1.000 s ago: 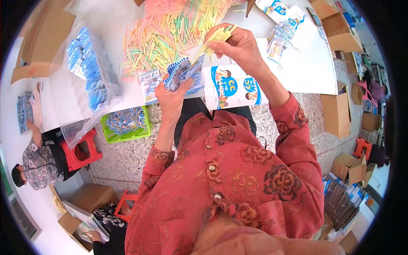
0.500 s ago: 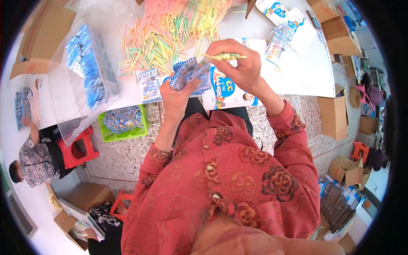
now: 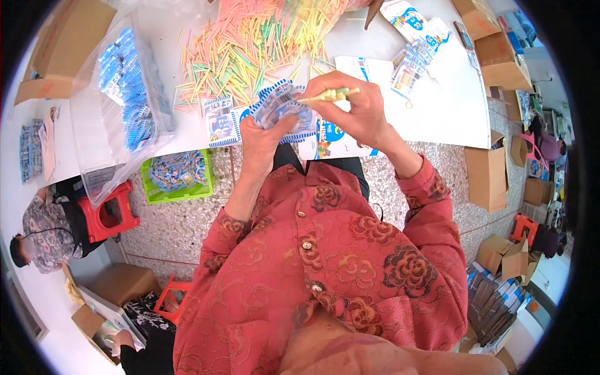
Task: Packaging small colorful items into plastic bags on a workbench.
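My left hand (image 3: 259, 142) is closed on a small clear packet (image 3: 267, 112) with blue-and-white striped edges, its thumb lying across the front. Between the fingertips of my right hand (image 3: 362, 115) is a small bunch of thin pastel sticks (image 3: 334, 94), mostly yellow and green. Their left tips reach the packet's upper right side; whether they are inside it I cannot tell. Just beyond both hands spreads a big loose pile of pink, yellow and green sticks (image 3: 244, 53). Another striped packet (image 3: 220, 122) lies flat left of my left hand.
A clear plastic bin (image 3: 94, 134) with rows of blue packets stands on the table at left. Below it, a green basket (image 3: 209, 187) holds more packets. A printed white bag (image 3: 340, 147) lies under my right hand. Cardboard boxes (image 3: 487, 178) flank the right side. Another person sits far left.
My right hand has come down a little toward me, bringing the sticks against the packet. The packet is spread wider in my left hand, which stays nearly in place.
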`<action>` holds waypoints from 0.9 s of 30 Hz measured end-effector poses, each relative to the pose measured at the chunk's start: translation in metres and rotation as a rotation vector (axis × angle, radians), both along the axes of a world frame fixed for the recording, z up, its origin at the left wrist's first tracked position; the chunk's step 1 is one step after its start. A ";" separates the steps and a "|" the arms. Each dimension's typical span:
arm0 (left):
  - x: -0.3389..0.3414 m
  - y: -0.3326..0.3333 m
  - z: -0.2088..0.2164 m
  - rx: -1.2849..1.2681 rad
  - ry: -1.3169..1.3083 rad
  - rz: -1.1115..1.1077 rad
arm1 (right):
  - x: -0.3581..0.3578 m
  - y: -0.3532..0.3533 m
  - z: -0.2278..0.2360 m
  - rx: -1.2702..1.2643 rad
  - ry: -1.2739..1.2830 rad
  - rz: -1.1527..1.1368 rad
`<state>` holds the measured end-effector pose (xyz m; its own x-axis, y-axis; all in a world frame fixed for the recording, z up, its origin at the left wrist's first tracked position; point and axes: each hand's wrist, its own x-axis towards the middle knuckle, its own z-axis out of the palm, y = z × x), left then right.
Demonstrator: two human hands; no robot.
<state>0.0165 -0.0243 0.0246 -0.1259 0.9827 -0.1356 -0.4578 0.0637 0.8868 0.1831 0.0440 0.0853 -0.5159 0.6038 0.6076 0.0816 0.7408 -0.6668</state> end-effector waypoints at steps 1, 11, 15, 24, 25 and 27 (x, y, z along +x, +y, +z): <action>-0.001 0.000 -0.001 0.021 0.055 0.002 | 0.001 -0.002 0.004 -0.173 -0.057 -0.004; -0.004 0.005 0.007 0.148 0.357 0.000 | 0.009 0.017 0.018 -0.522 -0.172 0.017; -0.010 0.008 0.007 0.170 0.347 -0.037 | 0.010 0.023 0.028 -0.500 -0.235 0.079; -0.024 0.015 0.013 0.173 0.486 -0.159 | 0.007 0.036 0.043 -0.534 -0.259 0.252; -0.026 0.016 0.014 0.195 0.522 -0.180 | 0.007 0.036 0.043 -0.534 -0.259 0.252; -0.032 0.019 0.012 0.217 0.558 -0.201 | 0.006 0.037 0.043 -0.551 -0.259 0.289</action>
<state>-0.0151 -0.0055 0.0365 0.0694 0.9923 0.1023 0.0794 -0.1077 0.9910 0.1887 0.0810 0.1286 -0.7910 0.6060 0.0847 0.1397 0.3136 -0.9392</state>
